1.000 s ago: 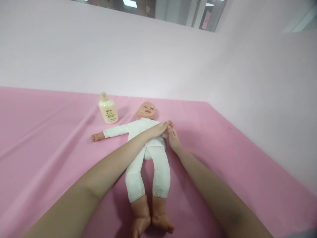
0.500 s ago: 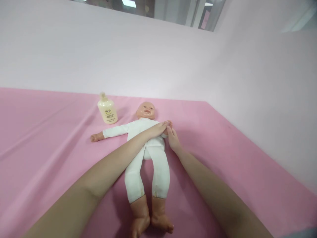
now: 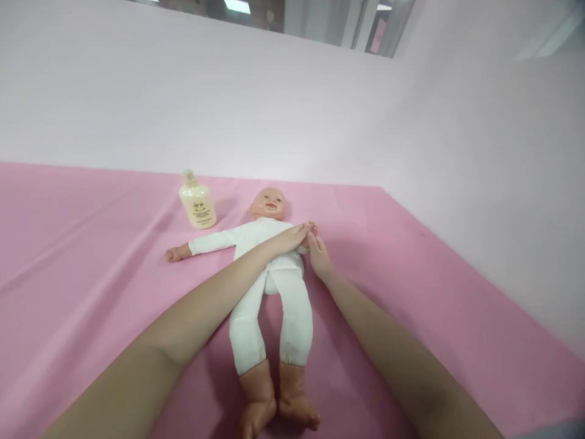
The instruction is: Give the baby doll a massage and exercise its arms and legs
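A baby doll (image 3: 269,279) with a white cloth body lies on its back, its head away from me and its feet towards me. My left hand (image 3: 292,238) reaches across the doll's torso, with its fingers closed on the doll's hand (image 3: 312,229) at the right side. From the right, my right hand (image 3: 320,255) holds the same doll hand, and the fingertips of both hands meet there. Most of that doll hand is covered by my fingers. The doll's other arm (image 3: 212,241) stretches out to the left, untouched.
A pale yellow pump bottle (image 3: 198,204) with a dark label stands left of the doll's head. The pink sheet (image 3: 91,244) under everything has a few creases on the left. White walls (image 3: 228,97) rise behind and to the right, with a window (image 3: 320,21) at the top.
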### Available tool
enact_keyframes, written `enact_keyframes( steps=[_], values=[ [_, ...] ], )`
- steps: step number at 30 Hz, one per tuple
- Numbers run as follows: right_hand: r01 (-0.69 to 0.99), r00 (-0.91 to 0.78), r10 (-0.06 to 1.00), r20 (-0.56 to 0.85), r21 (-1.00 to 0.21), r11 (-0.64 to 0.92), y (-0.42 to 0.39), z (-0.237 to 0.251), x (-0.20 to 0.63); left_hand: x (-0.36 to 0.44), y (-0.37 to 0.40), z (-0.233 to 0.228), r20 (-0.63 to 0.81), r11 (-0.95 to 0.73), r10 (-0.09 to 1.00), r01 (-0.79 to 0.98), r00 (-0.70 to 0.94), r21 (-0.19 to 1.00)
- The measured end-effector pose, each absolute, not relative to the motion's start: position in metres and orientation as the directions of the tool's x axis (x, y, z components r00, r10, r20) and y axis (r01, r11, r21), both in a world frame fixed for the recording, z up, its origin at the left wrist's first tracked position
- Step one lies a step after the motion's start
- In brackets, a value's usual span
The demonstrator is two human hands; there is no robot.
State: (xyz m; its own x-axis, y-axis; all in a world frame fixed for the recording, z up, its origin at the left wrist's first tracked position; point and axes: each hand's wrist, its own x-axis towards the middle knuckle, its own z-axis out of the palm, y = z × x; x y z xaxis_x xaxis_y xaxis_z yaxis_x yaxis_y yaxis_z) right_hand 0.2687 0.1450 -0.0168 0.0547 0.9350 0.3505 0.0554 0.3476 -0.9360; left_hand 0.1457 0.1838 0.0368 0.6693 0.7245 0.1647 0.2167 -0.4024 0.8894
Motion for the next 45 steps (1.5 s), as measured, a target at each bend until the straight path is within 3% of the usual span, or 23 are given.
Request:
enact_keyframes(
  steps=[45],
  values=[
    [0.061,0.053,0.932,0.359,-0.933,0.356,0.1428,-0.0142,0.2683,0.1458,0.1879,0.0319,0.158,-0.389,0.723,0.207,0.672,0.898]
  ],
)
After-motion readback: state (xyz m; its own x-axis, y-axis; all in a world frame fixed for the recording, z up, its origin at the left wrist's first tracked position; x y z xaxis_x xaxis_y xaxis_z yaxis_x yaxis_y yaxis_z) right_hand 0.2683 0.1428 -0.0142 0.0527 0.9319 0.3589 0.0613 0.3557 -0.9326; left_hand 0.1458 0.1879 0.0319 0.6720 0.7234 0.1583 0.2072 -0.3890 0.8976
